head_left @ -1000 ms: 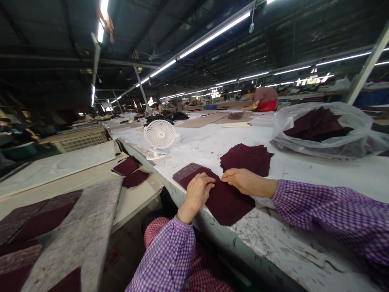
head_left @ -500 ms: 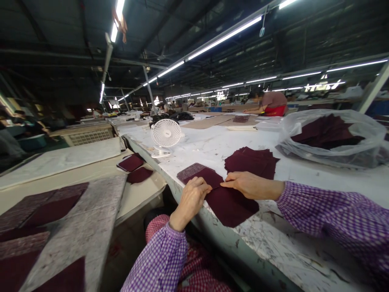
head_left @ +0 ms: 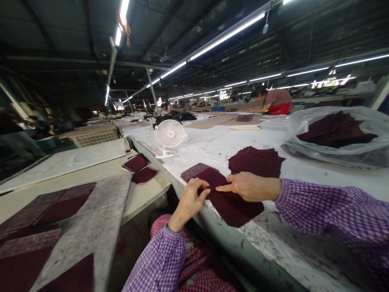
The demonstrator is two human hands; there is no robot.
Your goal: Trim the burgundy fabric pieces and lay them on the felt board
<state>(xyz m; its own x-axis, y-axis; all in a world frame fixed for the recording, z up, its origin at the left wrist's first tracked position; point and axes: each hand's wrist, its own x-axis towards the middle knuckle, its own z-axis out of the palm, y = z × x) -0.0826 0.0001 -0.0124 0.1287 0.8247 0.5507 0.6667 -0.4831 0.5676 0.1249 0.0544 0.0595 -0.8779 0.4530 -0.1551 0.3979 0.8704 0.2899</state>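
Note:
A maroon fabric piece lies at the near edge of the white-topped table, with a second maroon piece overlapping its far left side. A speckled fabric piece shows from beneath that one. At the overlap, my left hand pinches the upper piece's edge between thumb and forefinger. My right hand grips the same edge from the right, one finger stretched along it and the others curled; its thumb is hidden. Just behind my right hand sits a fanned stack of maroon pieces.
A small white fan stands beyond the pieces. To the right, a clear plastic bag holds more maroon cloth. On a lower surface at left lie speckled and maroon pieces. A person in a red apron leans over the table farther back.
My left thumb has parted slightly from the forefinger. My right fingertip has slid a little left along the cloth edge. The whole view has shifted slightly.

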